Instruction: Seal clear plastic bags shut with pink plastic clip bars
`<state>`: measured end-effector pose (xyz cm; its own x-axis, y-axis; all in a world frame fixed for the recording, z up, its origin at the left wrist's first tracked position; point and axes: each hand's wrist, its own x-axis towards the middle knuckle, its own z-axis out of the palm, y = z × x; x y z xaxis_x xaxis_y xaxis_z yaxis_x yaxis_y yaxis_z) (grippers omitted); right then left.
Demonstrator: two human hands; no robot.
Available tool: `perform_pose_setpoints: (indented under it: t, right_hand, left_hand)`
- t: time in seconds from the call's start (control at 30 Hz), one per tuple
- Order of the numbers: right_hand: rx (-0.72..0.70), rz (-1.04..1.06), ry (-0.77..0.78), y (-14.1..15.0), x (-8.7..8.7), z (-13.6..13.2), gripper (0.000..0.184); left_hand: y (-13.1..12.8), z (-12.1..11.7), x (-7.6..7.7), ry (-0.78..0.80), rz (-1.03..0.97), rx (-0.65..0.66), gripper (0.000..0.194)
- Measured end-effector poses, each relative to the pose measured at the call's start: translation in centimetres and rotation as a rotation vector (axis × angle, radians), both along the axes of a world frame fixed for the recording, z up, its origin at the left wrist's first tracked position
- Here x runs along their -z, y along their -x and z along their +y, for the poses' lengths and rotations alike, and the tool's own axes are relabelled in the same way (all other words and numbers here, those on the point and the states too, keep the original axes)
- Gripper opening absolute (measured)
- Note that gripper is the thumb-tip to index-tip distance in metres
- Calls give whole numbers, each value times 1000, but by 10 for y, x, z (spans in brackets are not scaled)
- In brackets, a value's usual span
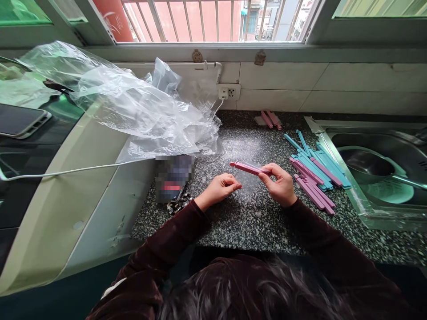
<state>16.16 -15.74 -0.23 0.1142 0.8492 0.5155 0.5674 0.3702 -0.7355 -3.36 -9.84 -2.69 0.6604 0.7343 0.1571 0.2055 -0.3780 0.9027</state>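
Note:
My right hand (279, 183) pinches one end of a pink bag-sealing clip (247, 168), which points left above the counter. Something clear, like thin plastic film, shows along the clip's upper edge. My left hand (219, 189) is closed just below and left of the clip's free end, apart from it; whatever its fingertips may hold is too small to make out. Right of my right hand lie several pink clips (315, 195) and several teal clips (328, 162) in a loose pile. A few more pink clips (271, 119) rest near the wall.
Crumpled clear plastic bags (143, 111) cover the left back, over a pale appliance (86, 178). A phone-like object (173, 178), blurred out, lies on the speckled counter (240, 226). A white cable (76, 172) crosses the left side. At right is a sink (356, 195) holding a pan (368, 162).

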Motion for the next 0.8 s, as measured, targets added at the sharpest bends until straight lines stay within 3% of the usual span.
perform_pose_setpoints:
  t: [0.17, 0.33, 0.5, 0.7, 0.8]
  right_hand:
    - [-26, 0, 18, -1, 2, 1, 13]
    - [-137, 0, 79, 0, 4, 2, 15]
    - [-213, -19, 123, 5, 6, 1, 21]
    - [-117, 21, 198, 4, 14, 3, 28]
    - [-135, -45, 221, 5, 22, 6, 26]
  left_hand:
    - [1, -2, 0, -77, 51, 37, 25]
    - [5, -1, -4, -121, -70, -147, 25]
    - [6, -2, -11, -41, -234, -187, 31]
    - [6, -2, -12, 101, -311, -287, 35]
    - [8, 0, -13, 162, -332, -344, 38]
